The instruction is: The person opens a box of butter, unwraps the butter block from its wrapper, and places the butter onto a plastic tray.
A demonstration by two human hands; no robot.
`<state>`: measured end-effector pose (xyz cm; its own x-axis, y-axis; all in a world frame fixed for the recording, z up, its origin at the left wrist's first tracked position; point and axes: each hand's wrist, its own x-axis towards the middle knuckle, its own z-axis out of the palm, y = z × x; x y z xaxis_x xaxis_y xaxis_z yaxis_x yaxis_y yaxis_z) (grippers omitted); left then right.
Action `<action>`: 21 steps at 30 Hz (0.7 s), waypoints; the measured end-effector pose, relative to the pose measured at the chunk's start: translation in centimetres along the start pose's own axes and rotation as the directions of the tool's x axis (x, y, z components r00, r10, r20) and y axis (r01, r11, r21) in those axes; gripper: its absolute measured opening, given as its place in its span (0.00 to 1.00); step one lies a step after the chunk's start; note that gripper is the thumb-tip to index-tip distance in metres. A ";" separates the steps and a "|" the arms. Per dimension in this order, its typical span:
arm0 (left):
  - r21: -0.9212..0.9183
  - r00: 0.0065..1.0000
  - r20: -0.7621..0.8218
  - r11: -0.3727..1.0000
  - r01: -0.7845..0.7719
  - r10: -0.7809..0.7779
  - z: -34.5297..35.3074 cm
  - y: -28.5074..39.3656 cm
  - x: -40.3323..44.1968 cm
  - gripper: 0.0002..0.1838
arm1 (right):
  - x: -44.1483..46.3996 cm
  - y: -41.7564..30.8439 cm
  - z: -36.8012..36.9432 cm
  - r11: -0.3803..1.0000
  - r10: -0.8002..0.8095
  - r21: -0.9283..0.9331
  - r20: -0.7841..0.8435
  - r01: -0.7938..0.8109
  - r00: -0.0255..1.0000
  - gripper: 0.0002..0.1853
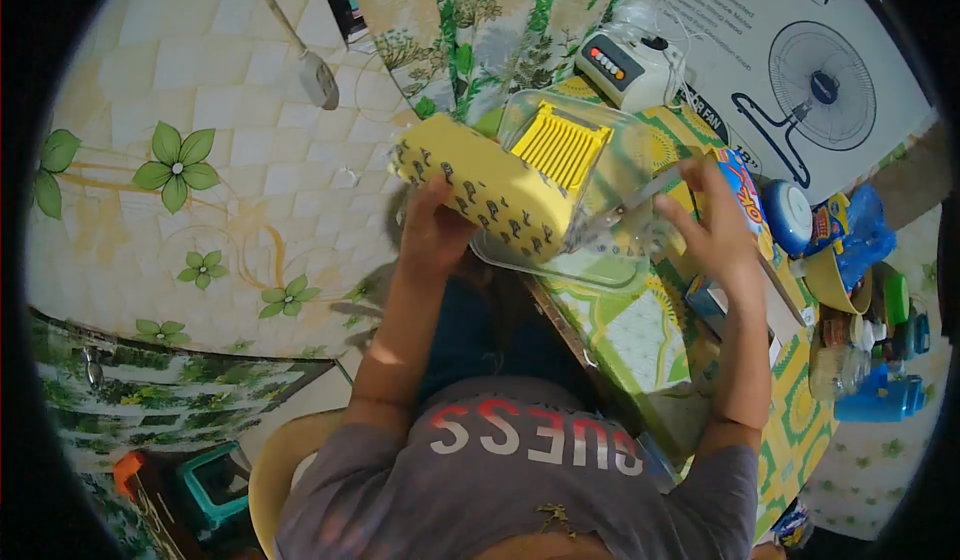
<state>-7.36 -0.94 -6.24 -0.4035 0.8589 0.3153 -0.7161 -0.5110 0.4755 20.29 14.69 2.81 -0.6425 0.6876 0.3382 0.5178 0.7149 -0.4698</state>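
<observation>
A thick yellow roll with small dark printed figures is tilted in front of me, its right end lower. My left hand is closed around its lower side, supporting it. My right hand pinches a slim grey tool whose far end reaches the roll's right end; its exact kind is unclear. Shiny clear material bunches between the tool and the roll. Behind the roll stands a clear plastic container with a yellow ribbed piece in it. A clear lid-like tray edge shows under the roll.
A table with a green and yellow cloth lies to the right. On it are a white power unit, a blue-and-white round container, a yellow bowl and several bottles. A fan box leans behind. A cable plug hangs left.
</observation>
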 end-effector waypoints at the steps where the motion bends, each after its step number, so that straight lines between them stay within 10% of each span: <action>1: -0.010 1.000 0.021 1.000 0.005 -0.005 0.4 -0.2 0.0 0.36 | 0.5 -1.1 0.9 0.986 -0.066 0.154 0.037 0.060 0.997 0.32; 4: -0.117 0.979 0.101 0.975 0.191 -0.180 0.4 -0.8 -0.2 0.39 | 0.9 -3.5 4.9 0.818 -0.178 0.574 0.184 0.041 0.967 0.40; 6: -0.033 0.965 0.182 0.980 0.196 -0.187 0.2 -1.1 0.0 0.43 | 1.1 -4.4 6.4 0.664 -0.118 0.676 0.518 -0.320 0.847 0.40; 10: 0.070 0.902 0.275 0.943 0.326 -0.332 0.7 -1.5 0.8 0.45 | 0.7 -7.5 7.6 0.056 -0.150 0.716 0.695 -0.696 0.703 0.44; 15: 0.388 0.953 0.105 0.894 0.224 -0.285 4.0 -1.1 2.5 0.20 | 0.0 -5.9 7.2 0.161 -0.003 0.730 0.674 -0.665 0.739 0.45; 21: 0.706 0.957 0.007 0.679 0.201 -0.291 4.4 -1.1 4.7 0.18 | 0.9 -4.0 8.1 0.145 0.083 0.770 0.617 -0.622 0.783 0.48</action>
<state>-5.97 3.47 -1.67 -0.1734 0.9702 0.1693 -0.1650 -0.1981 0.9662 13.08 11.44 -1.66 -0.8086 0.5191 -0.2771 0.0397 -0.4216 -0.9059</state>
